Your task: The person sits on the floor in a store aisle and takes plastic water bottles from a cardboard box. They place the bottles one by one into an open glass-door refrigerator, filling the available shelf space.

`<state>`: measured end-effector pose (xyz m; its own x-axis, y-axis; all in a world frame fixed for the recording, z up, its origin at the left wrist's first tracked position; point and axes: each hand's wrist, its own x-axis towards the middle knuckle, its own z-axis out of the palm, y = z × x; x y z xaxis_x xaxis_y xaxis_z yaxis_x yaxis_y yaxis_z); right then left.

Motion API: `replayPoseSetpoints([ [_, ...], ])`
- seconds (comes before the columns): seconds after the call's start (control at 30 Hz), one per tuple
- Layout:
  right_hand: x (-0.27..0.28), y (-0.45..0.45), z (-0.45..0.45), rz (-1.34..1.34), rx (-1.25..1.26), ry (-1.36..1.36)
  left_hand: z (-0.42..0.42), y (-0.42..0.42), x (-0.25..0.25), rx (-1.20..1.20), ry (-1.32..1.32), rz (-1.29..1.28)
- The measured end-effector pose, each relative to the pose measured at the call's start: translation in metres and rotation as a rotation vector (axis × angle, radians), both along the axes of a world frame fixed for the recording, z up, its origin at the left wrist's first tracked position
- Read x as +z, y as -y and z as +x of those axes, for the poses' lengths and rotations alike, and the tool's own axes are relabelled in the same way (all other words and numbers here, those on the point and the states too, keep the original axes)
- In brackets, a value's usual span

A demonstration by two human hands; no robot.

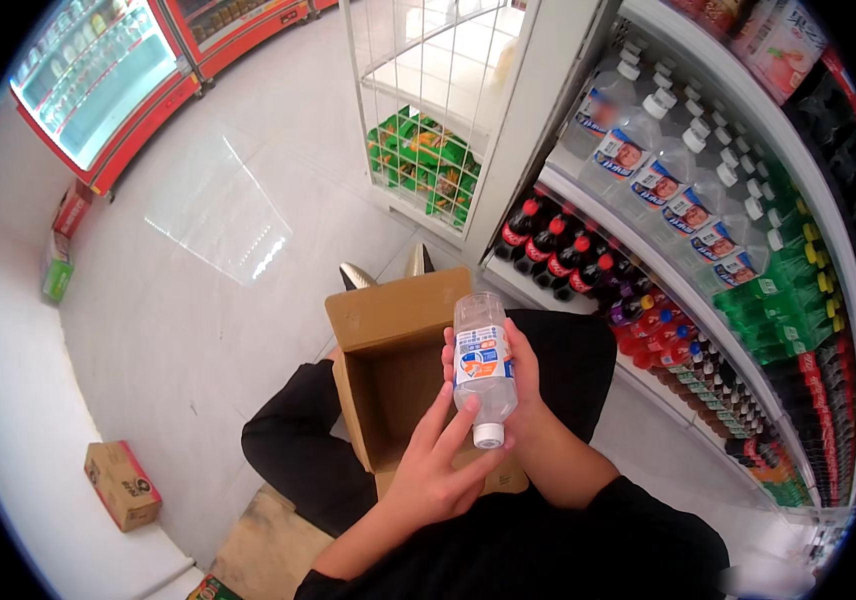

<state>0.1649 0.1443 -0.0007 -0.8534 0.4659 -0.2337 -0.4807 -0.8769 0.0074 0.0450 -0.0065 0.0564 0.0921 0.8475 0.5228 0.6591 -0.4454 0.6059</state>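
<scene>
A clear plastic bottle point(482, 360) with a white cap and a white, blue and orange printed label lies tilted in my hands, its cap end towards me. My right hand point(524, 375) wraps around the bottle's body, with fingertips showing on its far left side. The fingers of my left hand point(435, 457) rest on the lower body and by the cap. Beneath the bottle, an open cardboard box point(390, 390) stands between my bent legs. Its far flap is folded outward, and the visible part of its inside holds nothing.
To the right, a shelf point(608, 217) carries rows of clear bottles point(657, 180) above cola bottles point(548, 247). A white wire rack point(428, 112) with green packets stands ahead. A red-framed drinks cooler point(97, 97) is far left; a closed carton point(124, 484) sits by the left wall.
</scene>
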Motion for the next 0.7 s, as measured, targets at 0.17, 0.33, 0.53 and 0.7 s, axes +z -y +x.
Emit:
replayPoseSetpoints([
  [0.17,0.043,-0.056,-0.001,0.266,-0.266,0.260,-0.017,0.010,-0.007,0.038,0.111,-0.124],
  [0.33,0.095,-0.134,-0.004,0.289,-0.469,0.236,-0.037,0.010,-0.015,0.129,0.033,-0.080],
  [0.53,0.102,-0.212,-0.014,0.283,-0.705,0.222,-0.043,0.012,-0.024,0.180,0.021,-0.168],
  [0.7,0.137,-0.199,-0.032,0.169,-0.841,0.262,-0.046,0.013,-0.027,0.196,0.033,-0.204],
])
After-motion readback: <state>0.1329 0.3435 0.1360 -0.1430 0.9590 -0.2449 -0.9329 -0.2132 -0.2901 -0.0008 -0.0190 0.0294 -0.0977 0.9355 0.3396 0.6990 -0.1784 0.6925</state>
